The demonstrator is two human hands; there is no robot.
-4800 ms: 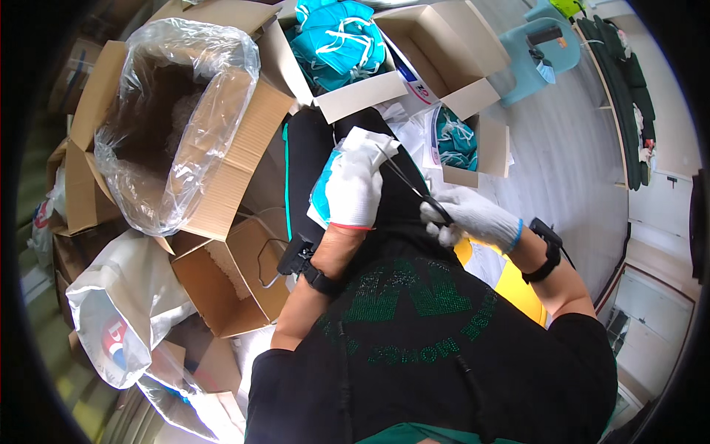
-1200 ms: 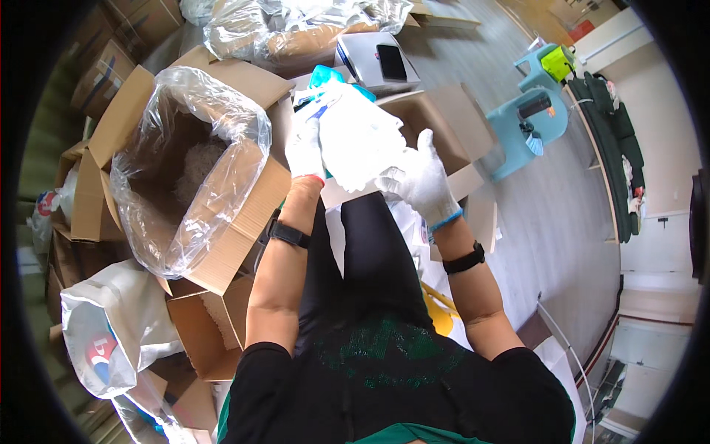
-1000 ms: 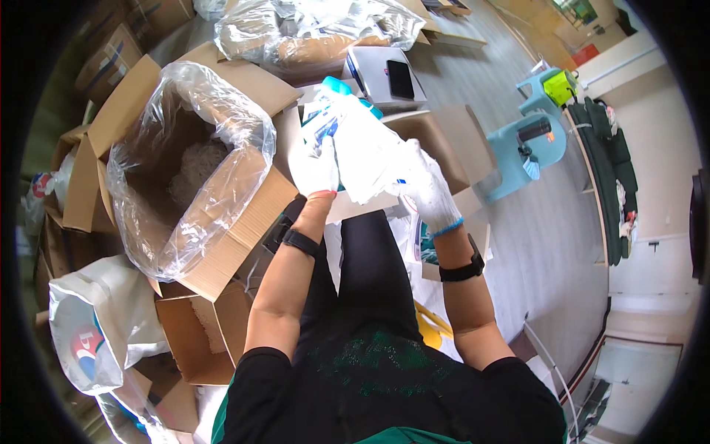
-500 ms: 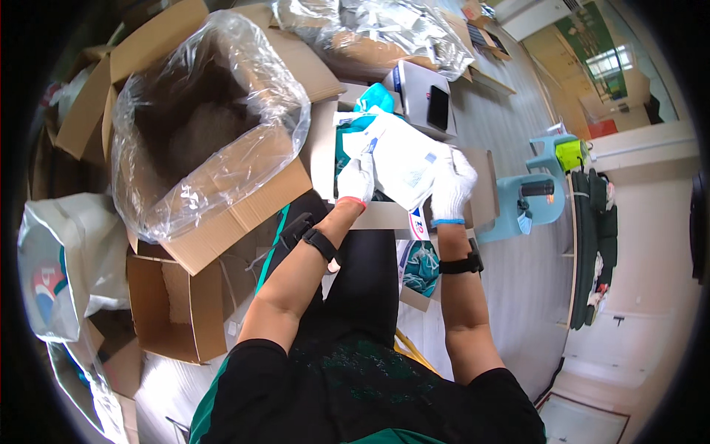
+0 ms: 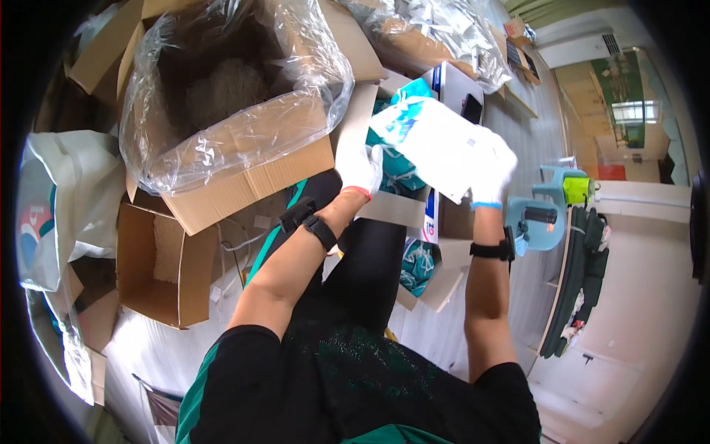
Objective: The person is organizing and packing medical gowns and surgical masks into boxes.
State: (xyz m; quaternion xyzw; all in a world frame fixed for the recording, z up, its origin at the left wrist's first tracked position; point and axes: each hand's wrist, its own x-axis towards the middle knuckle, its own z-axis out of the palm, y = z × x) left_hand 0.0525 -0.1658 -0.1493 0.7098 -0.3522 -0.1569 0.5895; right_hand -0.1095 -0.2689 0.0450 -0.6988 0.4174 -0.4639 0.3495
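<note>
My right hand (image 5: 490, 166), in a white knit glove with a blue cuff, grips the right end of a flat white packet (image 5: 440, 146). The packet has a blue-printed far-left end and hangs tilted over an open carton (image 5: 390, 210). Inside the carton, teal drawstring pouches (image 5: 399, 172) show below the packet; the rest are covered by it. My left hand (image 5: 360, 169), gloved in white with a red cuff, is beside the carton's left flap, away from the packet. Its thumb stands apart from the fingers, and nothing shows in it.
A large carton lined with clear plastic (image 5: 248, 140) stands at left, with a smaller open carton (image 5: 159, 255) below it. More teal pouches (image 5: 418, 268) fill a low box near my knees. A white box (image 5: 452, 87) bearing a phone (image 5: 472, 109) lies beyond. A blue stool (image 5: 538, 222) stands right.
My left hand has let go of the packet and drawn away from it. My right hand now holds the packet alone. The whole view has shifted, with the cartons sitting farther right.
</note>
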